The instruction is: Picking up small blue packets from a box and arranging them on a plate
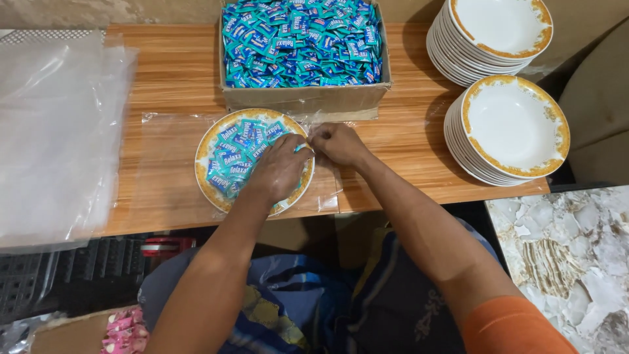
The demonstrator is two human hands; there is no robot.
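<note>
Both hands are meeting at the plate's edge

The left hand (278,172) is lying over the candy-filled plate (211,141); the right hand (335,143) is pinching its clear wrap (327,187).

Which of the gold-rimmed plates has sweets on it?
The single plate under both hands, on clear plastic before the cardboard box, holds blue-wrapped sweets. The two stacks at right are empty.

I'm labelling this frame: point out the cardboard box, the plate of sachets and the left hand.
cardboard box (304,98): head view, front wall.
plate of sachets (208,145): head view, left rim.
left hand (278,172): head view, back of hand.
</note>
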